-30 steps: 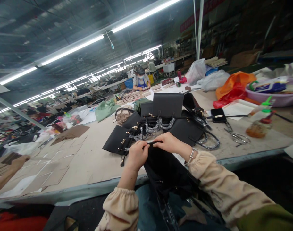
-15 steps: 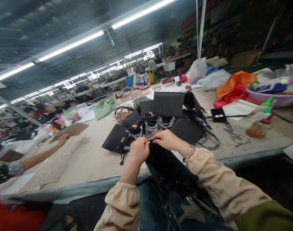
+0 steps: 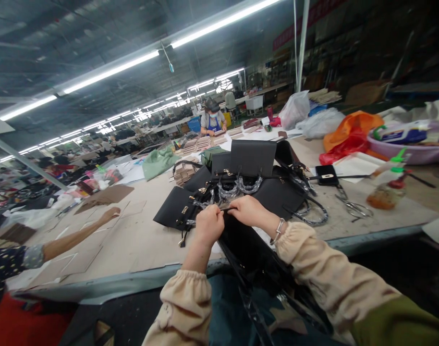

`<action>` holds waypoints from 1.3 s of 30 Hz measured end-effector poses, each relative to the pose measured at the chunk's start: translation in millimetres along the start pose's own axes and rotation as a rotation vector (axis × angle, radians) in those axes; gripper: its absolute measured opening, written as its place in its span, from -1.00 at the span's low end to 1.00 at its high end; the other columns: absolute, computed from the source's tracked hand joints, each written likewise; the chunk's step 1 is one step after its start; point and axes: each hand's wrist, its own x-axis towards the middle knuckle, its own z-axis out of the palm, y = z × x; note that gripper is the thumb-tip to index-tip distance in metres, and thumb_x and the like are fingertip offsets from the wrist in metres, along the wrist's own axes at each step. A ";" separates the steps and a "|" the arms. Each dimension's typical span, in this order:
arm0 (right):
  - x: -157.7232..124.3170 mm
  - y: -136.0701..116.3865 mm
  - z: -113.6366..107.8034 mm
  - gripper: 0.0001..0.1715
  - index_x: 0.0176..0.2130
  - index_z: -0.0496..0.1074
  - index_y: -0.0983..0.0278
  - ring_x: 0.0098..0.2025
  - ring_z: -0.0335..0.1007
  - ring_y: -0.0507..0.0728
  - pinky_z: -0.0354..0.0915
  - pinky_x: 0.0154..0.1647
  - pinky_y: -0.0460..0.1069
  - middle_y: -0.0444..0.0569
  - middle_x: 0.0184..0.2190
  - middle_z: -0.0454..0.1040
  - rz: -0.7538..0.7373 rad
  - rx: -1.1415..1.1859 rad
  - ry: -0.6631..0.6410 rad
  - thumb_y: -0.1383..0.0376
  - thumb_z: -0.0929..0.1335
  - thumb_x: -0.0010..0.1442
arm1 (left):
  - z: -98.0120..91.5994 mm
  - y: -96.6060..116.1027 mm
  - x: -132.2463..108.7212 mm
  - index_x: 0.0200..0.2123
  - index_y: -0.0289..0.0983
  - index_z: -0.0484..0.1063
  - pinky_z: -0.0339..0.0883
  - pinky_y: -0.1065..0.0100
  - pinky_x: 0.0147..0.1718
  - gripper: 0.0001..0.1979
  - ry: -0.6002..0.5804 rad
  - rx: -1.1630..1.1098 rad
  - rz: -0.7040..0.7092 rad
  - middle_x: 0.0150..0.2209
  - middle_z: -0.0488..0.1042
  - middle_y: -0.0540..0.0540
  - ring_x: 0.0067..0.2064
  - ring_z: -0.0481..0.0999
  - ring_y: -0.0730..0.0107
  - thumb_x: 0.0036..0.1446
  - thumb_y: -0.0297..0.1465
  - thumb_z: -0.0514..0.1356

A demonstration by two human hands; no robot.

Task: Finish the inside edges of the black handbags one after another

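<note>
A black handbag [image 3: 255,250] hangs over my lap at the table's front edge, its top edge pinched in both hands. My left hand [image 3: 209,225] is closed on that edge, thumb and fingers pressed together. Close beside it, my right hand [image 3: 250,210] grips the same edge from the other side. The bag's lower part lies in shadow, with a plastic-wrapped strap [image 3: 253,312] hanging down. Just beyond my hands is a pile of black handbags [image 3: 253,157] with plastic-wrapped handles [image 3: 250,185] and gold-coloured clasps.
Scissors [image 3: 356,207], a black phone-like object [image 3: 326,174] and a bottle of amber liquid [image 3: 387,194] lie to the right. A lilac basin [image 3: 403,153] stands behind them. At left, a co-worker's arm [image 3: 79,235] reaches over flat brown pieces [image 3: 104,198]. Another person [image 3: 213,120] works across the table.
The co-worker's hand at left has moved right and slightly down, away from the brown sheet. Both my hands keep their grip on the bag's edge, nearly unmoved.
</note>
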 end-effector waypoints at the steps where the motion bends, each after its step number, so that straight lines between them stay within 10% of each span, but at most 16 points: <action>1: -0.6 0.3 -0.3 -0.74 -0.37 0.56 0.26 -0.33 0.42 0.12 0.20 -0.31 -0.06 0.00 -0.40 0.56 -0.009 0.006 -0.010 0.23 0.30 0.14 | -0.3 -0.3 -0.5 -0.47 -0.26 0.38 0.19 0.38 -0.38 -0.89 0.002 -0.001 -0.003 -0.42 0.48 -0.08 -0.34 0.46 0.31 0.09 -0.43 0.13; 8: -6.3 5.3 -4.1 -0.63 -0.08 0.49 0.19 -0.24 0.45 0.08 0.26 -0.24 -0.12 -0.10 -0.21 0.56 -0.114 0.103 -0.083 0.23 0.38 0.06 | -2.9 -0.7 -3.7 -0.47 -0.26 0.38 0.19 0.38 -0.37 -0.89 0.010 -0.009 -0.025 -0.42 0.48 -0.08 -0.34 0.46 0.31 0.09 -0.44 0.12; 19: 1.4 -19.7 0.3 -0.68 -0.36 0.54 0.28 -0.26 0.44 0.20 0.24 -0.25 -0.01 0.11 -0.36 0.54 -0.056 -0.227 -0.019 0.20 0.25 0.18 | -4.4 -3.6 -8.2 -0.48 -0.26 0.37 0.19 0.38 -0.36 -0.88 0.023 -0.045 -0.031 -0.42 0.47 -0.07 -0.33 0.46 0.33 0.09 -0.47 0.10; 39: 13.1 -26.4 6.0 -0.71 -0.28 0.53 0.24 -0.23 0.45 0.16 0.26 -0.24 -0.06 0.05 -0.32 0.55 -0.099 -0.292 -0.118 0.24 0.24 0.17 | -1.1 -22.0 -18.7 -0.42 -0.25 0.38 0.32 0.40 -0.18 -0.97 0.114 -0.259 -0.046 -0.30 0.52 -0.03 -0.22 0.50 0.40 0.06 -0.44 0.18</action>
